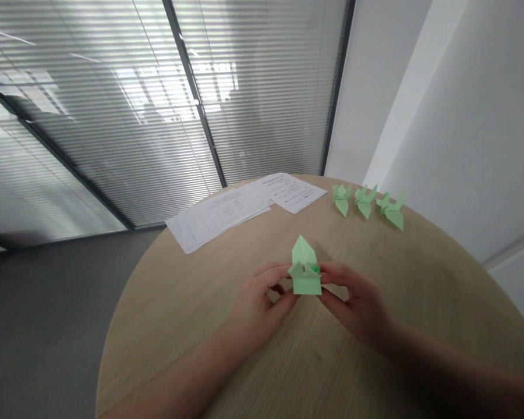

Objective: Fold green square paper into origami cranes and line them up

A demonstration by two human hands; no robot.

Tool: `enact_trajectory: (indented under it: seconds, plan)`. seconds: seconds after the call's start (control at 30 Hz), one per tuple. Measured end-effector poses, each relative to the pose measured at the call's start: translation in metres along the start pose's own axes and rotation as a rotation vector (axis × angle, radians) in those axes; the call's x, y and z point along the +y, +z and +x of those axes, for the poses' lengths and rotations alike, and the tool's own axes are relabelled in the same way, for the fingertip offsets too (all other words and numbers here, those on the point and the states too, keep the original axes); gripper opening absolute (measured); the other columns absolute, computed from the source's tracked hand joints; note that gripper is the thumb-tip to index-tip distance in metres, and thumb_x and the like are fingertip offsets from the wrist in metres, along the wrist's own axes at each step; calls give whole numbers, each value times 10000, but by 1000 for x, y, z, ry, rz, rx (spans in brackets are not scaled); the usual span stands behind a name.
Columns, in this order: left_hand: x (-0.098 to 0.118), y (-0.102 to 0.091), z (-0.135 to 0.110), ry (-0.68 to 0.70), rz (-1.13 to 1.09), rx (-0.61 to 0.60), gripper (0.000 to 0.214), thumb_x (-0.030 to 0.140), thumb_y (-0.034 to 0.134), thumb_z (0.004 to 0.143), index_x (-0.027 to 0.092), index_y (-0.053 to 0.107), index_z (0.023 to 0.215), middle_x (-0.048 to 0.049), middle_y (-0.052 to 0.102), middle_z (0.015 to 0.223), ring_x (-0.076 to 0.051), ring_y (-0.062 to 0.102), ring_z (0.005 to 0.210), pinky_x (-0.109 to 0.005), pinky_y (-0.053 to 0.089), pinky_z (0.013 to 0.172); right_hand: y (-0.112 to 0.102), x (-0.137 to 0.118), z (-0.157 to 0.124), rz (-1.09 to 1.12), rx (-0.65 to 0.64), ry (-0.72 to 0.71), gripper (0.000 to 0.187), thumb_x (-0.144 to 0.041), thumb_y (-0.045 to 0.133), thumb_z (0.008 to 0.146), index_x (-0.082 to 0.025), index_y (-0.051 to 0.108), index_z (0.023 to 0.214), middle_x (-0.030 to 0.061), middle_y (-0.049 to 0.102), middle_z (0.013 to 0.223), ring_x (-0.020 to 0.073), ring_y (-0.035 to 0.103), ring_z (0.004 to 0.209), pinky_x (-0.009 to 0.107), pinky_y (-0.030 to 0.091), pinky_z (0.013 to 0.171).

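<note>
A partly folded piece of light green paper point(305, 269) is held just above the round wooden table point(192, 326), near its middle. My left hand point(262, 302) pinches its left edge with thumb and fingers closed. My right hand point(358, 305) pinches its right edge the same way. A pointed flap of the paper stands up at the back, away from me.
Three finished green paper cranes point(365, 202) stand in a row at the far right of the table. Several white printed sheets point(240, 209) lie at the far edge. Beyond are a glass wall with blinds, a white wall and grey floor.
</note>
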State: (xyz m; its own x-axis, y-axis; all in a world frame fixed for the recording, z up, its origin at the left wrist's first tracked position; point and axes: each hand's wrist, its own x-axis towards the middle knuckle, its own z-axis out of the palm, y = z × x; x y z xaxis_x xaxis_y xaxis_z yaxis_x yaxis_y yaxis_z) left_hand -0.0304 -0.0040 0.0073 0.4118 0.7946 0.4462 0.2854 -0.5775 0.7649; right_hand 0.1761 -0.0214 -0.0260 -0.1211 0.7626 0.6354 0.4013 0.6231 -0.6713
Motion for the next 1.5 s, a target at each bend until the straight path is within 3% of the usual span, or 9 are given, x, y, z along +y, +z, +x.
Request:
enact_trajectory:
  seconds: [0.33, 0.47, 0.57, 0.67, 0.8, 0.9, 1.0, 1.23, 1.5]
  plan:
    - [0, -1, 1, 43, -55, 19, 156, 231, 688, 877, 239, 788, 997, -78, 749, 1071, -199, 699, 950, -309, 567, 817, -2, -3, 11, 114, -39, -108, 186, -156, 705, 863, -248, 739, 1021, 79, 752, 1065, 216, 715, 991, 330, 571, 872]
    - [-3, 3, 1, -111, -134, 25, 177, 234, 691, 868, 222, 774, 1024, -77, 751, 1017, -178, 690, 845, -264, 540, 687, 1, -3, 9, 169, -37, 17, 86, -197, 729, 850, -231, 756, 924, 92, 755, 1076, 230, 721, 986, 344, 567, 879]
    - [-6, 7, 3, -268, -347, 52, 357, 248, 731, 822, 196, 689, 1173, -43, 731, 879, -156, 666, 752, -247, 514, 640, 5, -2, 7, 294, -102, 193, 70, -252, 717, 864, -223, 739, 924, 86, 772, 984, 246, 732, 946, 388, 568, 874]
    - [-10, 9, 6, -393, -563, 50, 575, 259, 774, 772, 164, 578, 1304, 12, 680, 756, -118, 616, 640, -230, 491, 601, 12, 3, 6, 538, -125, 380, 198, -300, 733, 854, -234, 658, 1026, 60, 779, 915, 234, 742, 865, 396, 582, 814]
    - [-12, 8, 11, -510, -633, 23, 716, 263, 810, 722, 123, 525, 1363, 40, 653, 693, -100, 578, 586, -227, 484, 579, 19, 12, 5, 744, -54, 568, 484, -346, 818, 774, -254, 546, 1163, 15, 774, 805, 215, 737, 749, 383, 583, 750]
    - [-13, 8, 12, -533, -646, -13, 615, 305, 800, 737, 119, 603, 1290, 15, 668, 727, -113, 604, 639, -229, 491, 591, 19, 16, 8, 799, -54, 670, 575, -378, 851, 730, -227, 578, 1212, 32, 777, 802, 226, 742, 750, 401, 584, 763]
    - [-13, 8, 12, -541, -636, -28, 515, 349, 777, 762, 128, 661, 1212, -10, 684, 765, -126, 618, 675, -231, 497, 588, 16, 14, 11, 869, -92, 731, 534, -383, 838, 747, -206, 626, 1204, 79, 790, 909, 235, 750, 805, 402, 584, 770]
    - [-13, 9, 9, -502, -595, 30, 635, 327, 758, 781, 165, 543, 1356, -3, 687, 764, -145, 634, 689, -240, 515, 577, 13, 9, 12, 954, -79, 811, 562, -348, 849, 748, -250, 605, 1245, 73, 784, 987, 227, 743, 861, 365, 565, 742]
    - [-17, 12, 6, -460, -477, 6, 318, 278, 717, 793, 156, 705, 1086, -17, 666, 755, -143, 625, 710, -235, 523, 592, 15, 7, 13, 994, -127, 792, 420, -386, 845, 751, -241, 708, 1121, 68, 775, 1004, 170, 692, 762, 327, 548, 721]
